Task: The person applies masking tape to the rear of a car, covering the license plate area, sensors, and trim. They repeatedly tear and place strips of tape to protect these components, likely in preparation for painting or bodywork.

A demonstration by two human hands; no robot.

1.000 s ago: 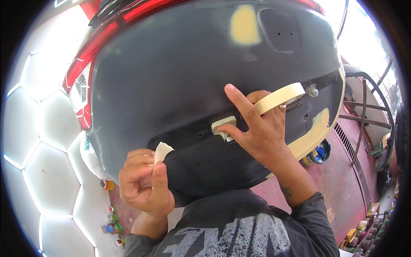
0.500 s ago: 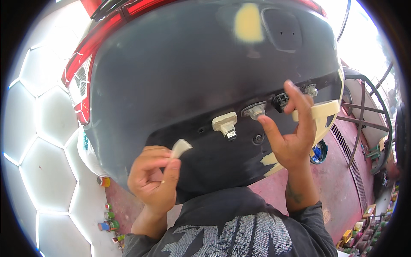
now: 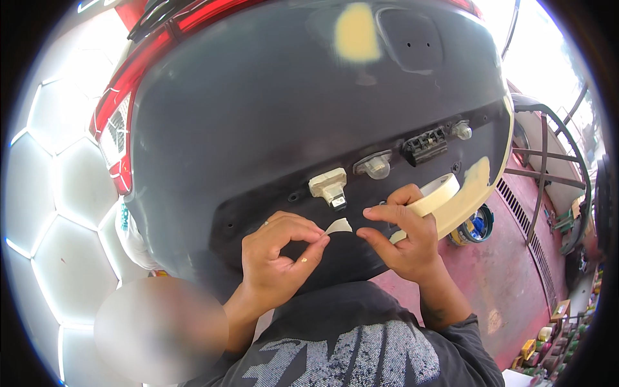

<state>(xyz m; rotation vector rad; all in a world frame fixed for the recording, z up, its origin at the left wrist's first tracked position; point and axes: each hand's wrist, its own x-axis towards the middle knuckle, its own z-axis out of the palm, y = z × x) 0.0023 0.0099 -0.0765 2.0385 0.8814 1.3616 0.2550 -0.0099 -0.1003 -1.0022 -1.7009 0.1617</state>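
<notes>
In the head view, the left hand pinches a short tape strip between thumb and forefinger, before the dark car panel. The right hand has thumb and forefinger slightly apart, nothing between them; a tape roll sits at its other fingers. The strip is probably light, soft and sticky, best held by its edge; the roll seems firmer, easily carried by its ring.

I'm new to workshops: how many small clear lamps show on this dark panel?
2. The left lamp sits right of the taped fitting; the right lamp is past the black fitting. That fitting may hide another.
</notes>
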